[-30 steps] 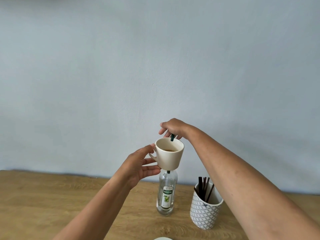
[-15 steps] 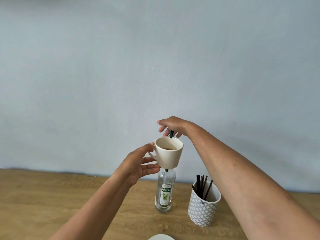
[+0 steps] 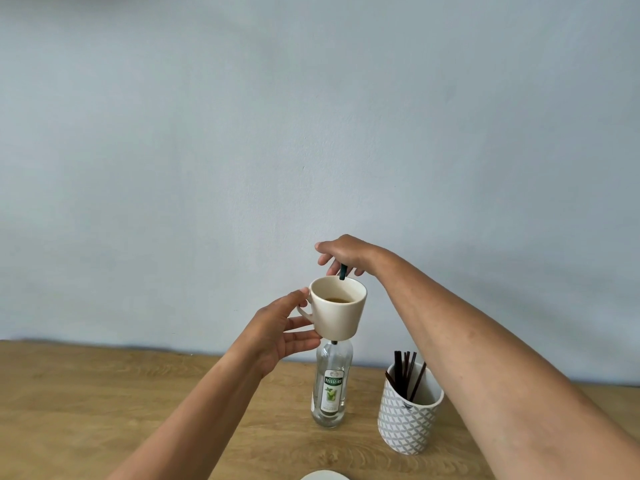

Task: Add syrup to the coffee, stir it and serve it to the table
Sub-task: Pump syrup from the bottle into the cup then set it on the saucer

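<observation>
A cream coffee cup (image 3: 341,315) with brown coffee inside hangs in the air in front of the syrup bottle. My left hand (image 3: 280,332) grips it by the handle and side. Just above the cup's far rim, my right hand (image 3: 341,252) pinches a dark green stirrer (image 3: 343,271) that points down behind the rim; its lower end is hidden by the cup. The clear glass syrup bottle (image 3: 330,389), with a green-and-white label, stands upright on the wooden table (image 3: 104,410), its neck hidden behind the cup.
A white holder with a grey diamond pattern (image 3: 408,420) stands to the right of the bottle and holds several dark stirrers (image 3: 405,372). The rim of a white dish (image 3: 323,475) shows at the bottom edge. A pale blue wall (image 3: 311,133) rises behind the table.
The bottle, holder and table sit slightly higher and to the left in the view. Both hands, the cup and the stirrer have shifted only a little.
</observation>
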The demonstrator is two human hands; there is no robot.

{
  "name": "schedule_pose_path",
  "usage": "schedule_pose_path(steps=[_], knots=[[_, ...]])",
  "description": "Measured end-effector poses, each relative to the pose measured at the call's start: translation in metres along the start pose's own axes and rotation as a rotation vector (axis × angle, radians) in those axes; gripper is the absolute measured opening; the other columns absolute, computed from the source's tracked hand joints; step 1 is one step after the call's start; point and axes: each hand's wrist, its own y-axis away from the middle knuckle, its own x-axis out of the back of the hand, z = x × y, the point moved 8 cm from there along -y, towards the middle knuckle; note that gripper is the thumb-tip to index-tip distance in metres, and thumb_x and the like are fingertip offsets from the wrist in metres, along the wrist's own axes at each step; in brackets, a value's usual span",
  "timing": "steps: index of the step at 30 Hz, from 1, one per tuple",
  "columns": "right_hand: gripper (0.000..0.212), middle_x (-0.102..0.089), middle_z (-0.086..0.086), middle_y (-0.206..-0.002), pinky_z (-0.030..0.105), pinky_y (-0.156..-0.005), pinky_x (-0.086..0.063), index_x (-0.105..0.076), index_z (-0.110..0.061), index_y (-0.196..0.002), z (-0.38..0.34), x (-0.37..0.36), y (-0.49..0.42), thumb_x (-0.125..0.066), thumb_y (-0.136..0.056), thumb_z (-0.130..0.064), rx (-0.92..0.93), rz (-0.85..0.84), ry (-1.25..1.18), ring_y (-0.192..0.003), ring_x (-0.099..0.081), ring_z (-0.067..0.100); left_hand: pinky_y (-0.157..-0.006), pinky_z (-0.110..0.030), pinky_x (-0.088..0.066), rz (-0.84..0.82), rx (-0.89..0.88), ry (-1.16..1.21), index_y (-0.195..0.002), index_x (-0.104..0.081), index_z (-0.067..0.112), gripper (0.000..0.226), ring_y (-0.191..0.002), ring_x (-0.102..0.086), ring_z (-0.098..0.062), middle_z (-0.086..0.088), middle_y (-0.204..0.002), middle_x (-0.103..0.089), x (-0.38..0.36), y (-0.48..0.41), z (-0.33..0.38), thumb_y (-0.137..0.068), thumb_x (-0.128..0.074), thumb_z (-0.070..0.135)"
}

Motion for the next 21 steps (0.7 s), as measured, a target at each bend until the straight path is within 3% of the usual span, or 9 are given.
schedule_pose_path(steps=[7,13,21], knots=[[0.049,-0.072,0.008,-0.099,0.047,-0.091,-0.039,-0.065,-0.018,-0.110,-0.007,0.006,0.004,-0.040,-0.091,-0.055,0.023,-0.003,0.023,-0.089,-0.065,0.023,-0.061,-0.037,-0.064,-0.007,0.009,-0.004,-0.087,-0.065,0.014,0.024,-0.080,-0.076,-0.040,-0.025,-0.105,-0.071,-0.003,0.004,0.003,-0.088,-0.072,0.038],[0.046,-0.074,0.005,-0.092,0.042,-0.084,-0.041,-0.071,-0.020,-0.095,-0.001,0.001,0.000,-0.041,-0.088,-0.055,0.038,0.046,-0.073,-0.090,-0.063,0.023,-0.061,-0.037,-0.064,-0.023,0.013,0.008,-0.089,-0.065,0.014,0.025,-0.078,-0.076,-0.040,-0.024,-0.101,-0.073,-0.006,0.004,0.002,-0.087,-0.073,0.037],[0.046,-0.073,0.006,-0.096,0.045,-0.089,-0.043,-0.072,-0.020,-0.094,0.003,-0.004,-0.004,-0.041,-0.089,-0.054,0.023,0.036,-0.086,-0.095,-0.063,0.026,-0.062,-0.037,-0.063,-0.016,0.011,0.003,-0.088,-0.064,0.014,0.025,-0.079,-0.076,-0.040,-0.024,-0.103,-0.073,-0.004,0.001,0.000,-0.087,-0.073,0.038]])
